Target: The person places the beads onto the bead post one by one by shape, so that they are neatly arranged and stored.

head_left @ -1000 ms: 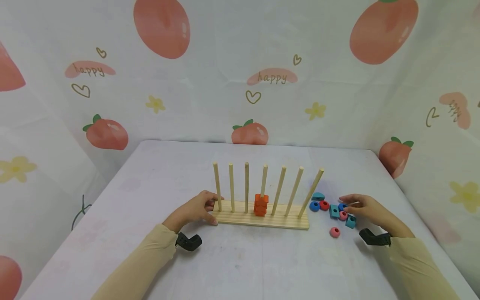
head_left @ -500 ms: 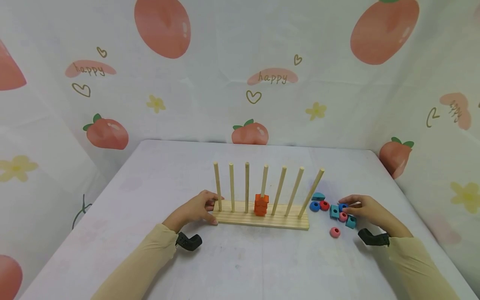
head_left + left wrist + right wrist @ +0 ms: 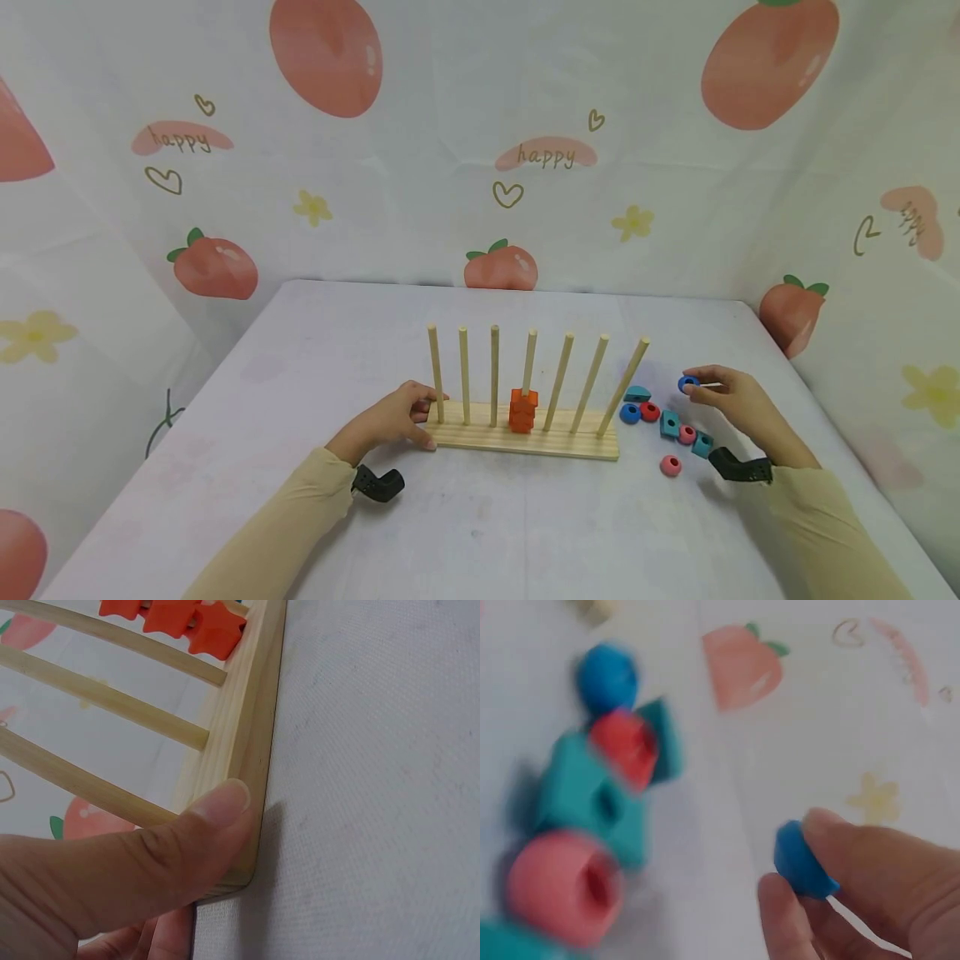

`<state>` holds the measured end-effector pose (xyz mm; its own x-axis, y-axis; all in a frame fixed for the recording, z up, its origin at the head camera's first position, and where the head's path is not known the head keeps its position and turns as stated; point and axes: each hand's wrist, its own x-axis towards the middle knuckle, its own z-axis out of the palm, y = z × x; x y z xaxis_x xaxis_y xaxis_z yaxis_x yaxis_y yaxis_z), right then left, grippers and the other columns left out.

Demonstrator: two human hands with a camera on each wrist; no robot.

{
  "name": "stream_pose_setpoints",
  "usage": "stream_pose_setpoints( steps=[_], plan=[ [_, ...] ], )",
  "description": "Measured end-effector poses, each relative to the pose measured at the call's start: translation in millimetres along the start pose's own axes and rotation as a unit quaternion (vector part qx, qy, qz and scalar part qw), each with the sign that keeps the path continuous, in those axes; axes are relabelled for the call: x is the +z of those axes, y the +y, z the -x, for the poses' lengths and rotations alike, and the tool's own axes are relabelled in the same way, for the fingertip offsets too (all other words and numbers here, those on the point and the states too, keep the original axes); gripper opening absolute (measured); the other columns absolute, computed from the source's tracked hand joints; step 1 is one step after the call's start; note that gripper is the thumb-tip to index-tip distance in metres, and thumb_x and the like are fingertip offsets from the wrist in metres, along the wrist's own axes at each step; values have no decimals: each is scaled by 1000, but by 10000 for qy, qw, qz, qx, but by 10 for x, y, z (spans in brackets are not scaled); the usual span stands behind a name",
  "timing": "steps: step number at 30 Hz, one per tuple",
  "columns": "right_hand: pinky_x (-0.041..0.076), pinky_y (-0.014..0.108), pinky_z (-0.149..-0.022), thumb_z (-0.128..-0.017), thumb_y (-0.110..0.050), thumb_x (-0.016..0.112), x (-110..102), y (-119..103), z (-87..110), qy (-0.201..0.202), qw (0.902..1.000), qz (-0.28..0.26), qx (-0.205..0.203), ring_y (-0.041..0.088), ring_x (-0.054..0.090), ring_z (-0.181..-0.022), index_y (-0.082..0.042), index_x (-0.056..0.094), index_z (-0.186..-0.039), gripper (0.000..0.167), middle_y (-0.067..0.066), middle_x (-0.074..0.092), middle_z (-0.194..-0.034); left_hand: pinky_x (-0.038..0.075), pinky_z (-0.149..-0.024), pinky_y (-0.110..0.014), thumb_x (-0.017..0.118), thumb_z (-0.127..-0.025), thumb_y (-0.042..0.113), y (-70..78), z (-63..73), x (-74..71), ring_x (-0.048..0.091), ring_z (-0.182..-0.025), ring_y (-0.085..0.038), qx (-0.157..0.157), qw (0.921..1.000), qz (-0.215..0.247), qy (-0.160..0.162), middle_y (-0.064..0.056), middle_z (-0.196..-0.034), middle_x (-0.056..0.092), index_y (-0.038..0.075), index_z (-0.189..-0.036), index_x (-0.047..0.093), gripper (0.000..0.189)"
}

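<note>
A wooden peg stand (image 3: 457,435) with a row of several upright pegs sits mid-table. Orange star-shaped beads (image 3: 522,412) are stacked on its middle peg. My left hand (image 3: 390,422) grips the stand's left end; in the left wrist view the thumb (image 3: 217,810) lies across the base's edge. Off to the right, my right hand (image 3: 738,408) pinches a blue bead (image 3: 801,859) between thumb and fingers, raised above the table. Loose beads lie just left of and below that hand: a teal block (image 3: 670,425), a pink bead (image 3: 562,889) and a red bead (image 3: 650,412).
Another blue bead (image 3: 630,413) and a teal half-round bead (image 3: 637,393) lie near the stand's right end. A second teal block (image 3: 702,444) and a separate pink bead (image 3: 671,466) are closer to the front. A fruit-print cloth (image 3: 405,208) hangs behind the table.
My right hand has lifted the blue bead out of the loose group, moving up and slightly away. My left hand and the stand have stayed put.
</note>
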<state>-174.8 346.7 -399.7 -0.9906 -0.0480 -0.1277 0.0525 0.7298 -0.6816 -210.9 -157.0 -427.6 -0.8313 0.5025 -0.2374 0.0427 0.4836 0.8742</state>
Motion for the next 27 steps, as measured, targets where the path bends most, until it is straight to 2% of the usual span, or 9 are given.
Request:
stream_pose_setpoints(
  steps=[3, 6, 9, 13, 16, 18, 21, 24, 27],
  plan=[
    [41, 66, -99, -97, -43, 54, -26, -150, 11, 194, 9993, -286, -125, 37, 59, -115, 2, 48, -137, 60, 27, 56, -128, 55, -93, -32, 79, -66, -15, 2, 1, 2, 54, -120, -34, -28, 10000, 22, -9, -22, -127, 37, -6, -130, 53, 70],
    [39, 66, -100, -97, -41, 55, -39, -310, 49, 370, 9972, -546, -340, 10, 65, -103, 0, 46, -138, 59, 25, 53, -130, 55, -92, -32, 79, -66, -15, -3, -2, 4, 54, -121, -36, -23, 10000, 42, -16, -23, -128, 37, -6, -130, 53, 70],
    [39, 66, -100, -97, -41, 55, -42, -477, 101, 486, 9931, -924, -535, -12, 58, -95, -3, 45, -138, 57, 19, 50, -128, 55, -93, -32, 80, -65, -15, -14, -8, 2, 54, -121, -37, 14, 10000, 50, -12, -23, -127, 36, -7, -130, 52, 72],
    [52, 33, -98, -97, -34, 58, -24, -683, 145, 807, 9790, -1664, -853, -11, 62, -96, -6, 48, -134, 48, 1, 56, -117, 55, -93, -31, 81, -64, -15, -24, -13, -3, 54, -121, -37, 35, 10000, 50, 1, -22, -125, 37, -8, -130, 52, 73],
    [51, 9, -85, -95, -22, 61, -14, -837, 181, 1101, 9489, -2692, -1228, -4, 65, -97, -6, 53, -128, 38, -6, 61, -108, 55, -93, -31, 81, -64, -15, -20, -12, 0, 54, -121, -37, 49, 10000, 68, -2, -23, -125, 37, -9, -130, 52, 73],
    [51, 10, -86, -94, -12, 62, -13, -949, 217, 1200, 9169, -3486, -1528, 1, 67, -97, -5, 55, -124, 32, -5, 63, -106, 54, -93, -31, 81, -64, -15, -10, -5, 0, 53, -122, -38, 36, 10000, 47, 18, -23, -126, 37, -8, -130, 52, 72],
    [51, 14, -89, -93, -2, 60, -23, -1120, 293, 1207, 8769, -4208, -1986, 7, 68, -98, -2, 57, -123, 30, 1, 60, -106, 54, -93, -31, 81, -64, -14, 2, 5, 6, 53, -122, -38, 11, 10000, 33, 24, -23, -126, 37, -7, -130, 52, 72],
    [51, 16, -91, -92, 2, 59, -23, -1289, 380, 1269, 8617, -4362, -2260, 9, 68, -99, -1, 57, -124, 32, 4, 59, -108, 54, -94, -32, 81, -64, -14, 9, 13, 6, 52, -123, -39, 17, 10000, 9, 33, -22, -125, 38, -7, -129, 53, 71],
    [51, 18, -91, -91, 4, 60, 0, -1455, 466, 1520, 8589, -4249, -2419, 11, 69, -98, 0, 58, -125, 34, 6, 60, -110, 54, -94, -32, 81, -65, -15, 3, 18, 0, 52, -122, -39, 56, 10000, -9, 23, -22, -124, 38, -7, -130, 53, 71]
  ],
)
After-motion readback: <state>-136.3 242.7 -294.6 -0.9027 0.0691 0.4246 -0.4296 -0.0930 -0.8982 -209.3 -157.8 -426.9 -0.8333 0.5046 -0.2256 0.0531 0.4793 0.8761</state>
